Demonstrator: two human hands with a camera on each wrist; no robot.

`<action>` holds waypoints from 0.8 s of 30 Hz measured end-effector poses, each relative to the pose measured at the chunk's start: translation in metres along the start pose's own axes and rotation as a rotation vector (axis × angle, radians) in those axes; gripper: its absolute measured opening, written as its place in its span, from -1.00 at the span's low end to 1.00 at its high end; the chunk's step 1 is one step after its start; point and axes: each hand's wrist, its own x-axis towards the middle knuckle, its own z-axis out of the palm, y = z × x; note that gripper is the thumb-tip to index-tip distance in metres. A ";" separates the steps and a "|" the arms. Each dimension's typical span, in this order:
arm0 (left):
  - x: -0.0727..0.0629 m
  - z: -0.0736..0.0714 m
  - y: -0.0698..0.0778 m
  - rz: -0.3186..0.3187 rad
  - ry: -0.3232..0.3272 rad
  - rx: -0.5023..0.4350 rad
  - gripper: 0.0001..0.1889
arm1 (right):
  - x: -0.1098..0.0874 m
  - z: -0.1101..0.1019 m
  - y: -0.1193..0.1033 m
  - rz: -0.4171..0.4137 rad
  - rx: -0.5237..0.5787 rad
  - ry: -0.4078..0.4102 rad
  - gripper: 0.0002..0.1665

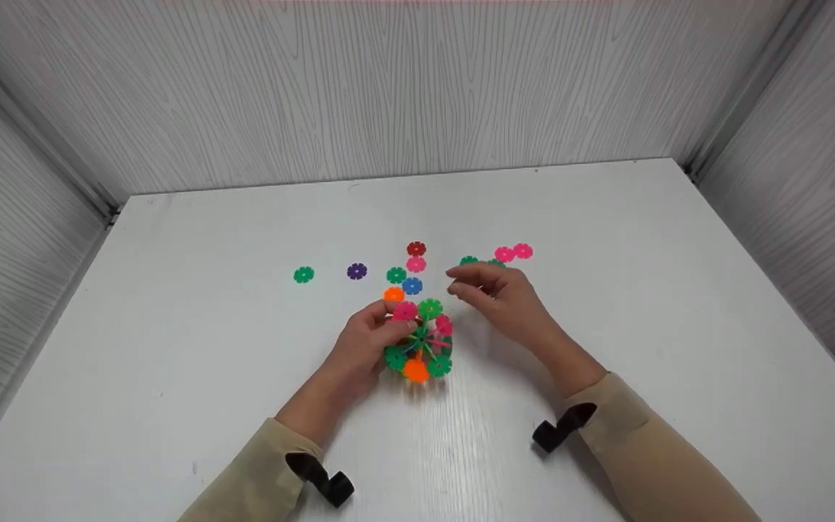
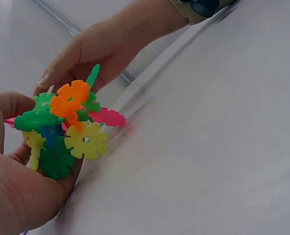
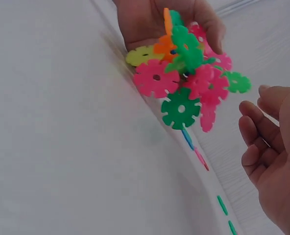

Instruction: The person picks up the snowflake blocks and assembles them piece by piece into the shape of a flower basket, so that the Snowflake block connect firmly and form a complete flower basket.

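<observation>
A ball-like cluster of interlocked plastic snowflake discs (image 1: 421, 339) in green, pink, orange and yellow is gripped by my left hand (image 1: 364, 341). In the left wrist view the thumb and fingers of that hand curl round the cluster (image 2: 57, 159). My right hand (image 1: 508, 301) hovers up and to the right of the cluster, apart from it. Seen from the right wrist, this hand (image 3: 277, 152) has loosely bent fingers with nothing between them. Part of the cluster is hidden behind the left fingers.
Loose discs lie on the white table (image 1: 207, 326) beyond the hands: green (image 1: 304, 275), purple (image 1: 356, 271), dark red (image 1: 416, 249), blue (image 1: 412, 286) and orange (image 1: 393, 293). Two pink discs (image 1: 522, 251) and some green ones (image 1: 469, 260) are beyond the right hand. Panels stand around the table.
</observation>
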 end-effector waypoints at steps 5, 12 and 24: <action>0.002 -0.004 -0.004 0.019 0.013 -0.024 -0.72 | 0.012 -0.039 0.028 0.093 -0.011 0.140 -0.63; 0.002 -0.002 -0.004 0.013 0.030 -0.027 -0.66 | 0.020 -0.078 0.070 0.349 -0.051 0.194 -0.53; 0.003 -0.004 -0.005 0.023 0.021 -0.049 -0.67 | 0.037 -0.089 0.084 0.384 -0.182 0.099 -0.47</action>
